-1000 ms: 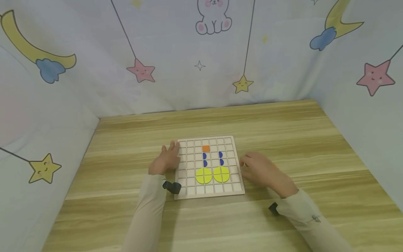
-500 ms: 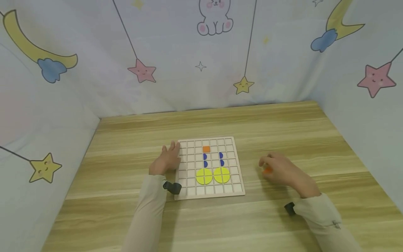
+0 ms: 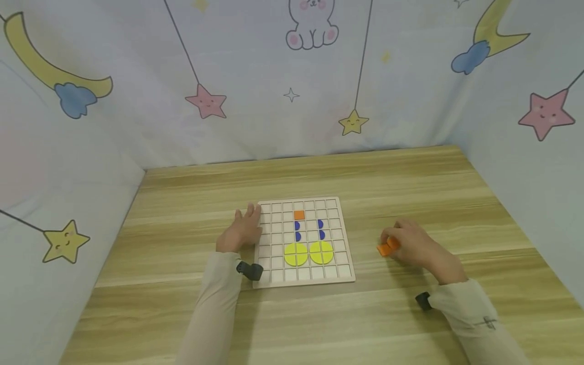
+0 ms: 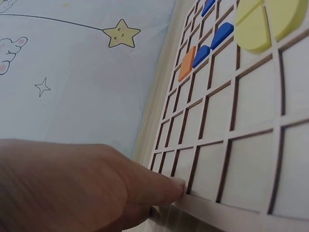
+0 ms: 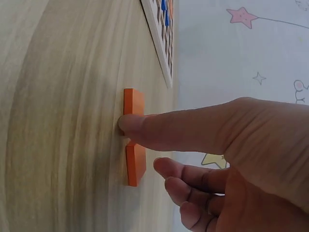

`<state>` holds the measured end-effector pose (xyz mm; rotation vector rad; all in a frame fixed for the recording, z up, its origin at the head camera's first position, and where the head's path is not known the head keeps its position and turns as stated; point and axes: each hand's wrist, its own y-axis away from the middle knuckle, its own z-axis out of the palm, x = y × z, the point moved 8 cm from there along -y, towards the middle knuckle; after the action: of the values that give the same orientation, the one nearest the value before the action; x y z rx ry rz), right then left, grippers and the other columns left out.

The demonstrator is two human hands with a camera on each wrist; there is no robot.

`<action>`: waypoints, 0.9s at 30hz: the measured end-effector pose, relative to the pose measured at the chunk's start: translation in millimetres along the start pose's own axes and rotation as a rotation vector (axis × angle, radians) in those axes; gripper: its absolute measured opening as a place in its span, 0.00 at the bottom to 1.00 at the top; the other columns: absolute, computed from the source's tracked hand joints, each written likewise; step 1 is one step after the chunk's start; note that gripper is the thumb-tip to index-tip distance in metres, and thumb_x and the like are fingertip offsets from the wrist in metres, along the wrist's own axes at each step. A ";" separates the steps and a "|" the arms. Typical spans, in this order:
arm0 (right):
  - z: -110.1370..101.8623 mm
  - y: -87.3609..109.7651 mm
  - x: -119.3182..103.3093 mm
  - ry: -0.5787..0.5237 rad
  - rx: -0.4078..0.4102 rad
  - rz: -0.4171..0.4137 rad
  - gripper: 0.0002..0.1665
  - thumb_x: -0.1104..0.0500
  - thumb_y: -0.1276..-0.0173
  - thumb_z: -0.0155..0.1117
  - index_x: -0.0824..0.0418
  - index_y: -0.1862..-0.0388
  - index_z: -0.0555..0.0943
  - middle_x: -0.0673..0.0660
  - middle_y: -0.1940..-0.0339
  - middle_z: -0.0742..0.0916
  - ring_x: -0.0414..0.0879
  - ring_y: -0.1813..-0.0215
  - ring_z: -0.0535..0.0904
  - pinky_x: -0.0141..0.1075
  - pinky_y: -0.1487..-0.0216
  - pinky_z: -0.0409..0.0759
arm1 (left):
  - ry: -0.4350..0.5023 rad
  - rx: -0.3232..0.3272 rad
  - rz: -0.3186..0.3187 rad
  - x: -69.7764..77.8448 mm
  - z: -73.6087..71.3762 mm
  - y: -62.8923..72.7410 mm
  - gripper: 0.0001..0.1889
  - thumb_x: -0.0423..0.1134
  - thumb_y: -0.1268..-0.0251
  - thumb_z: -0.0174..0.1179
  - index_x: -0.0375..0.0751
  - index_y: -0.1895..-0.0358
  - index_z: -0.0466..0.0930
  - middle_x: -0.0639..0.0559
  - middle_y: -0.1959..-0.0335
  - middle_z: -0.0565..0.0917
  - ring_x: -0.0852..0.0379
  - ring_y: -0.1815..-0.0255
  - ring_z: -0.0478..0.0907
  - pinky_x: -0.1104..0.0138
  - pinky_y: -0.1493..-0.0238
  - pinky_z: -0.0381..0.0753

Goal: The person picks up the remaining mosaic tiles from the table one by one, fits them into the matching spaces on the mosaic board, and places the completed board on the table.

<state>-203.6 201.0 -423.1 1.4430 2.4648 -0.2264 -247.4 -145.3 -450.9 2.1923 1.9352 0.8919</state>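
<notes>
A pale wooden grid board (image 3: 277, 276) lies flat on the table. Its cells hold an orange square tile (image 3: 299, 215), several blue half-round tiles (image 3: 298, 236) and yellow quarter-round tiles forming two circles. My left hand (image 3: 239, 233) rests at the board's left edge with fingers spread; in the left wrist view its thumb (image 4: 166, 188) touches the rim. To the right of the board, my right hand (image 3: 412, 247) is low over the tabletop at two loose orange tiles. Its thumb overlaps the upper tile (image 5: 133, 100) and seems to pinch it, the index finger hidden behind. The lower tile (image 5: 136, 165) sits just beside it.
The wood-grain table (image 3: 191, 187) is bounded by a white cloth backdrop (image 3: 255, 126) printed with stars and moons at the back and sides. A small black wrist camera (image 3: 250, 270) sits on the left cuff, another (image 3: 423, 301) on the right.
My right hand has moved away from the board's right edge to the right and down to the table, where two orange tiles now show at its fingers. The left hand and board stay put.
</notes>
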 end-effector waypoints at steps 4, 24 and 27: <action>2.2 -2.5 1.2 -0.008 0.002 -0.003 0.12 0.60 0.48 0.75 0.55 0.64 0.84 0.53 0.68 0.79 0.47 0.63 0.71 0.40 0.62 0.70 | 0.002 -0.004 -0.002 0.5 -0.2 0.7 0.33 0.36 0.25 0.39 0.31 0.24 0.34 0.31 0.24 0.33 0.24 0.27 0.30 0.41 0.26 0.34; 3.8 -19.9 -6.5 -0.032 0.052 -0.046 0.11 0.57 0.45 0.72 0.57 0.64 0.82 0.50 0.66 0.81 0.46 0.61 0.75 0.42 0.58 0.76 | 0.004 -0.009 -0.009 0.7 0.1 1.3 0.33 0.36 0.26 0.39 0.32 0.24 0.35 0.32 0.24 0.34 0.24 0.27 0.30 0.40 0.26 0.38; -0.7 -25.5 -10.8 -0.053 0.080 -0.045 0.11 0.56 0.44 0.72 0.56 0.64 0.82 0.50 0.65 0.81 0.45 0.61 0.75 0.41 0.58 0.77 | 0.000 -0.008 -0.005 1.4 0.0 1.3 0.33 0.36 0.26 0.39 0.31 0.24 0.36 0.31 0.24 0.34 0.24 0.27 0.30 0.40 0.26 0.38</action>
<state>-220.9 179.7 -419.2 1.3951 2.4738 -0.3719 -246.1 -144.3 -449.8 2.1821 1.9332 0.8968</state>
